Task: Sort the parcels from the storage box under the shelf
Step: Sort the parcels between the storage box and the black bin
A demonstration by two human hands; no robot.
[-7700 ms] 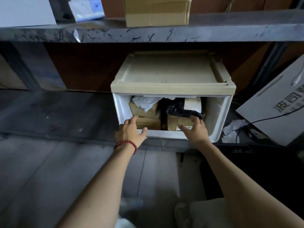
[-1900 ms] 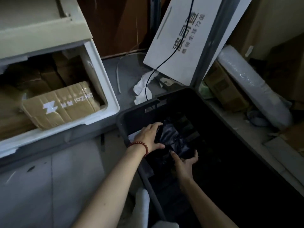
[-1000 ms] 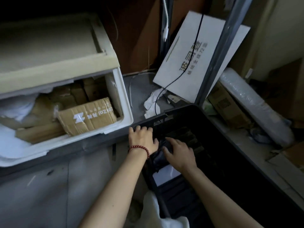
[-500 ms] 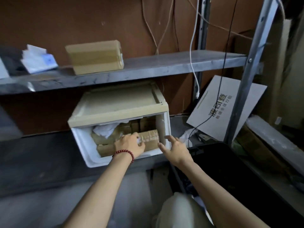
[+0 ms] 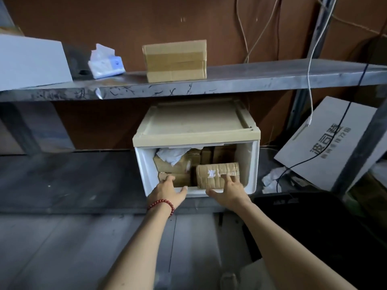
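Under a grey metal shelf [image 5: 230,80], reaching with two bare hands into the open front of a white storage box [image 5: 250,164] capped by a beige lid [image 5: 196,122]. With the right hand [image 5: 229,190] spread wide, straight fingers laid flat against the face of a taped cardboard parcel [image 5: 217,174] at the front right of the box, thumb splayed along the front lip, gripping nothing. With the left hand [image 5: 167,192], ringed at the wrist by a red bead bracelet [image 5: 162,204], also open, fingers stretched over the lip towards a brown parcel [image 5: 182,178] at the front left, thumb resting on the lip; fingertip contact with that cardboard impossible to judge. Packed behind, inside the box: more brown parcels and crumpled white wrapping [image 5: 171,154] at upper left. On the shelf above: a taped cardboard box [image 5: 176,60], a tissue pack [image 5: 105,62] to its left and a white box [image 5: 31,61] at the far left. Right of the storage box: crumpled white paper [image 5: 271,178] and a white carton [image 5: 326,143] printed with dark characters, tilted behind a shelf post and crossed by a black cable [image 5: 343,122], a white cable [image 5: 308,84] hanging just above. At lower right, a black crate [image 5: 314,216].
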